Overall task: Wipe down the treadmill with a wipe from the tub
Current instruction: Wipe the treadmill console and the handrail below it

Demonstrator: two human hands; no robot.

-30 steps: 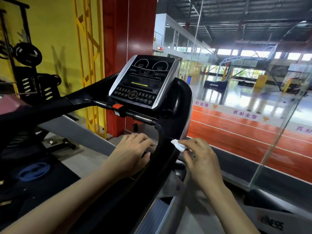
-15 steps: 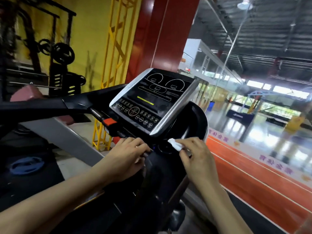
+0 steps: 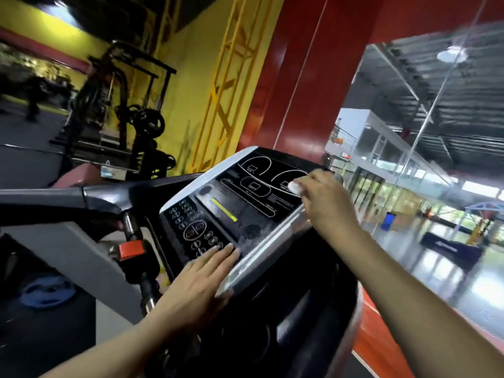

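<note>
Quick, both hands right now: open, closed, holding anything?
Left hand: open, fingers flat on the console.
Right hand: pinches the wipe against the console.

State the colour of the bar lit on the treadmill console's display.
Yellow-green: the lit bar on the console, seen in the head view.

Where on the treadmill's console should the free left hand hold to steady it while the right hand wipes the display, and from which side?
Probably the console's silver near edge, from below and the user's side: the left hand lies flat there, away from the wipe in the right hand.
</note>
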